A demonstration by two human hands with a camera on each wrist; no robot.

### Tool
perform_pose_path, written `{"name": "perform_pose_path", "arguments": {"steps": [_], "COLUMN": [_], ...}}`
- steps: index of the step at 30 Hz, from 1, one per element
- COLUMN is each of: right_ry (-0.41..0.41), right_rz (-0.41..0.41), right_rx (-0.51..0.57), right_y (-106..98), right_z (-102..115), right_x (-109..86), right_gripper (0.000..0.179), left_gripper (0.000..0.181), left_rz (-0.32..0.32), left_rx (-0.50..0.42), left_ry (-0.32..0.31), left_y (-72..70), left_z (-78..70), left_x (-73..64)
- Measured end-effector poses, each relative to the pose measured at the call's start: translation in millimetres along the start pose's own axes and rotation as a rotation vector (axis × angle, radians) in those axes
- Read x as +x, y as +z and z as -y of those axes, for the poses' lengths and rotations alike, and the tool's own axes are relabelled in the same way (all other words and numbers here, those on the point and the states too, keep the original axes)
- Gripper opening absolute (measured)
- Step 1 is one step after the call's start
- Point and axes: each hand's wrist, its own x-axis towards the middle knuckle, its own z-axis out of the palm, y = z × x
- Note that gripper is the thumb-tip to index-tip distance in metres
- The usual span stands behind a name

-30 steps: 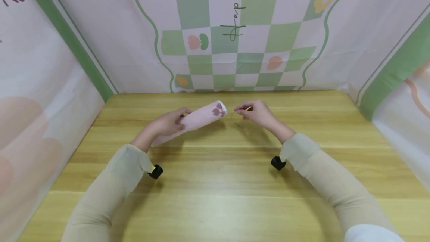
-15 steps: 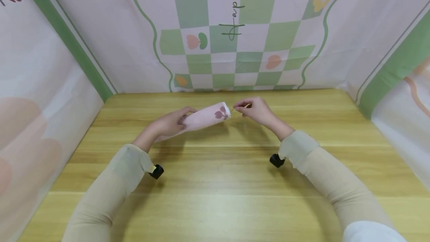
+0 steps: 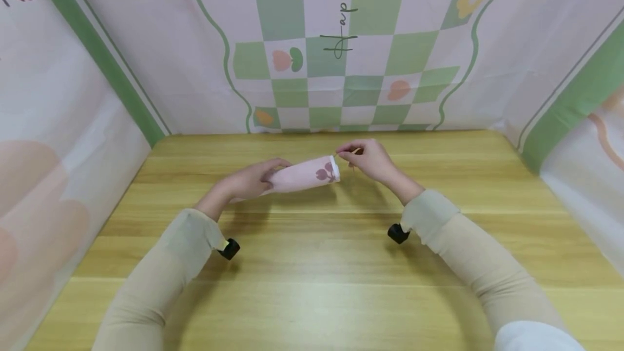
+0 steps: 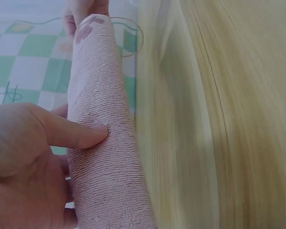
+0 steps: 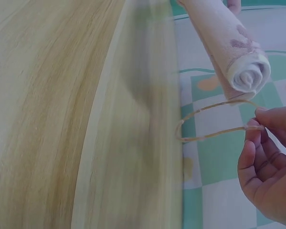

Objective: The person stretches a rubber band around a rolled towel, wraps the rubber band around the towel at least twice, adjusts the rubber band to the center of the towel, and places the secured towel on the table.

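Observation:
My left hand (image 3: 248, 179) grips a rolled pink towel (image 3: 297, 174) around its middle, the thumb lying along its side in the left wrist view. The roll is held above the table, tilted slightly, with a dark cherry-like print near its far end. Its white spiral end (image 5: 249, 76) faces my right hand (image 3: 372, 160). Between thumb and fingertips that hand pinches a thin tan rubber band (image 5: 214, 134), which hangs as an open loop just beside the towel's end. From the right wrist view I cannot tell whether the band touches the towel.
A wooden table (image 3: 312, 275) lies under both hands. Behind it hangs a green-and-white checked cloth (image 3: 322, 91), with pale cloth walls at either side. Small black cameras (image 3: 398, 233) sit at both wrists.
The towel's far end has shifted right and a little lower, so the roll lies more level. My right hand has moved slightly up and left, bringing the band close to that end.

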Motion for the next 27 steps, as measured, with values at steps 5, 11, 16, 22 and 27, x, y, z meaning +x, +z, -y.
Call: {"name": "perform_pose_path", "arguments": {"steps": [5,11,16,22,27], "right_ry": [-0.006,-0.01,-0.021,-0.017,-0.009], "right_rz": [-0.009,-0.014,-0.013,-0.021,-0.023], "right_rx": [0.008,0.009,-0.009,-0.01,-0.021], "right_y": [1.7,4.5,6.8,6.8,6.4], "right_z": [2.2,5.0,2.9,0.1,-1.5], "right_x": [1.5,2.0,2.8,2.3,2.0], "right_gripper": [0.024,0.023,0.023,0.022,0.023], "left_gripper": [0.061,0.061,0.06,0.06,0.06], "left_rz": [0.003,0.024,0.04,0.036,0.041], "left_rx": [0.033,0.035,0.03,0.051,0.065], "left_ry": [0.042,0.056,0.065,0.078,0.072], "left_y": [0.6,0.9,0.5,-0.5,-0.6], "left_z": [0.9,1.6,0.6,0.6,2.1], "left_x": [-0.4,-1.7,-3.6,-5.9,-6.6]}}
